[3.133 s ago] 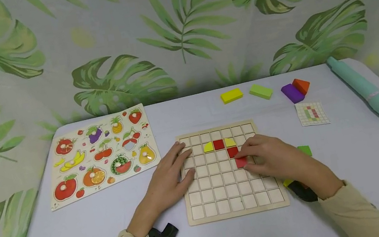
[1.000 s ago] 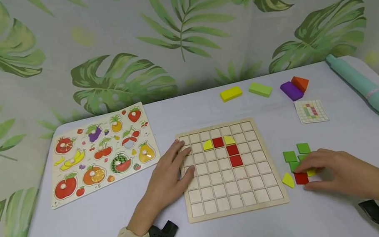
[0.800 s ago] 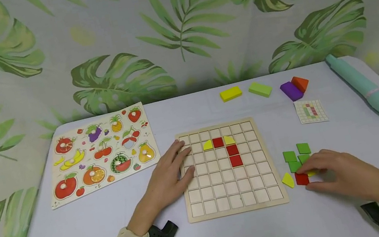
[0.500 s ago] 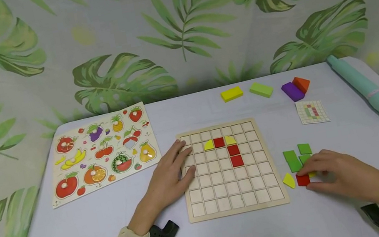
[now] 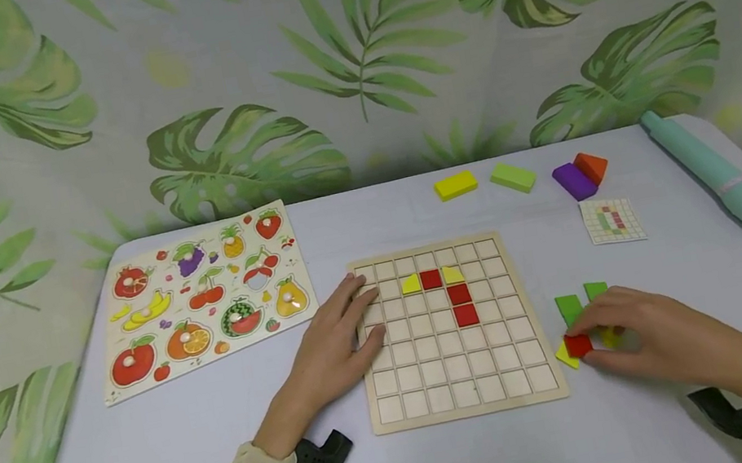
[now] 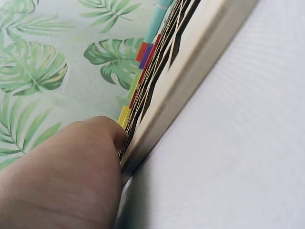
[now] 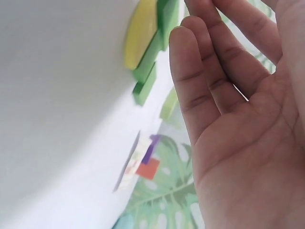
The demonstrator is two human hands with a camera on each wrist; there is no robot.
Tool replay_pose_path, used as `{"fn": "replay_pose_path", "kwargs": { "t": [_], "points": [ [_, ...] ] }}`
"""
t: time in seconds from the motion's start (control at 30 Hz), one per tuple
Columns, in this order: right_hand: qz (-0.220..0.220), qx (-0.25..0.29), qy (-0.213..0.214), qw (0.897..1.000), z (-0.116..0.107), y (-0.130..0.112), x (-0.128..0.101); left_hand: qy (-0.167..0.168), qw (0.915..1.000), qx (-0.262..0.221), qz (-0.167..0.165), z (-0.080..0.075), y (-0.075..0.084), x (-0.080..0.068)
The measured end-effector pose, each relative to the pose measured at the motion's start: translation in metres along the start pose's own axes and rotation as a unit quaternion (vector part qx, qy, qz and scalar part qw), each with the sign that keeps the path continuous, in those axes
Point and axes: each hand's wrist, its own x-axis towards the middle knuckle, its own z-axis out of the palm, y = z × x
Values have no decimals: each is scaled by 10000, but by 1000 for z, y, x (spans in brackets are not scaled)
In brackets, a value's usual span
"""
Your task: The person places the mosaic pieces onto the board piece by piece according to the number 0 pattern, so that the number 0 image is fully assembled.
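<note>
In the head view my left hand [image 5: 329,355] rests on the left edge of the wooden grid board [image 5: 430,420], fingers extended and spread over its rim. My right hand [image 5: 649,331] pinches a red square tile [image 5: 578,345] between thumb and fingers, to the right of the board. That tile partly covers a yellow rounded tile [image 5: 567,359]. Green tiles [image 5: 569,307] lie just beyond the fingertips, and others are partly hidden under the hand. On the board sit two yellow tiles [image 5: 412,284] with a red tile [image 5: 431,279] between them, plus two more red tiles [image 5: 466,315] below.
A fruit puzzle board [image 5: 205,302] lies at the left. Along the back are yellow [image 5: 456,185] and light green blocks [image 5: 513,177], a purple block [image 5: 574,181] and an orange block [image 5: 592,168]. A small pattern card [image 5: 612,220] and a teal wrapped object [image 5: 718,170] lie at the right.
My right hand left the red tile on the board and went to the loose tiles. It now has a red tile pinched and shifted slightly left, over the yellow one. The left hand stayed put.
</note>
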Motion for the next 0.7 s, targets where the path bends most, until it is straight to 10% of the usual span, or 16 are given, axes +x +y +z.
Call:
{"fn": "replay_pose_path", "kwargs": {
  "t": [0.7],
  "points": [
    [-222,153,-447,9986,-3,-29,54,13,10000,-1,13,-1,1,0]
  ]
}}
